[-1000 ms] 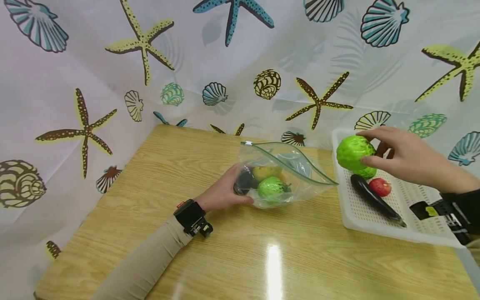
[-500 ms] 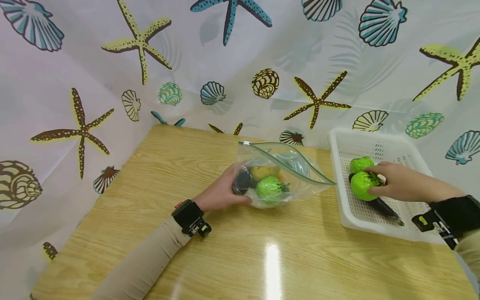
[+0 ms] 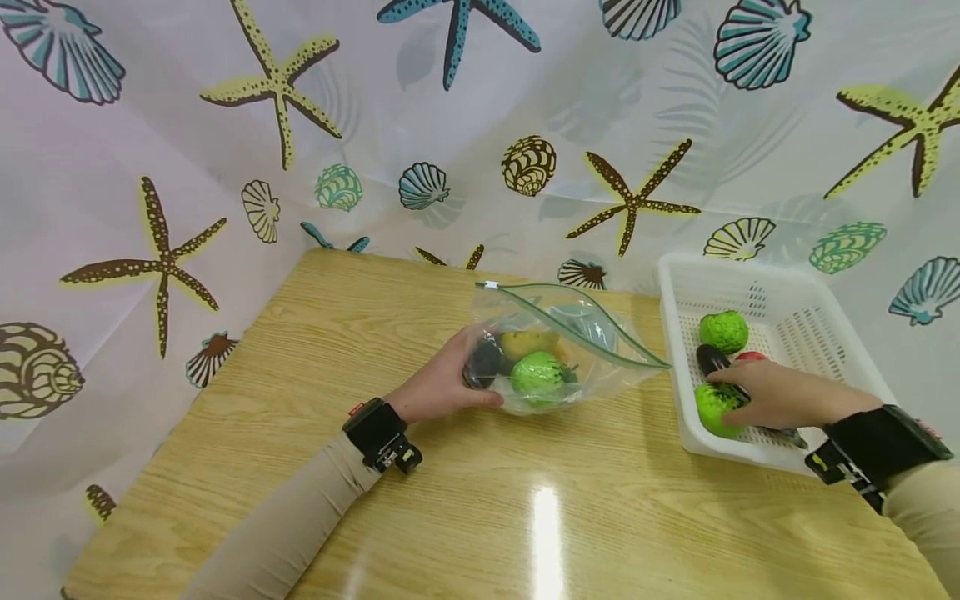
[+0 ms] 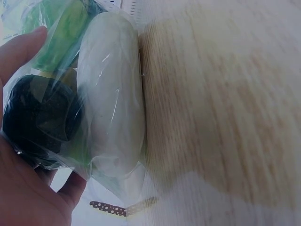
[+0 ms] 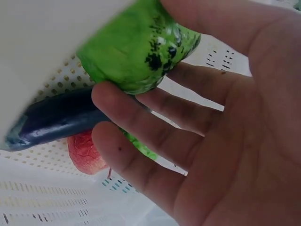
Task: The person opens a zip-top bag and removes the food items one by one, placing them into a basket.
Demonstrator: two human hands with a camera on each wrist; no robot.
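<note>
My right hand (image 3: 783, 397) is in the white plastic basket (image 3: 681, 402), thumb and fingers set about a knobbly green fruit (image 3: 714, 411), probably a sugar apple. It sits at the basket's near left corner, beside the eggplant (image 3: 711, 360); the red apple (image 5: 86, 151) and a second green fruit (image 3: 724, 332) lie farther back inside. How firmly I have it pinched I can't tell.

I judge it light and fairly stiff, a model perhaps, for its skin has a painted gloss. That gloss could make it slip a little, though the bumps should give my fingertips purchase. I'd hold it across its widest part, thumb opposite fingers, with a modest squeeze.

Well to the basket's left, my left hand (image 3: 442, 387) is curled round the end of a clear zip bag (image 3: 603, 379), gripping through the film beside a dark rounded piece (image 4: 40, 117). The bag's mouth gapes toward the basket. The plastic looks limp and slick, and I'd expect the load to shift and sag, the long white piece (image 4: 110, 94) included, so cupping the filled end seems safer than pulling at the thin lip.
</note>
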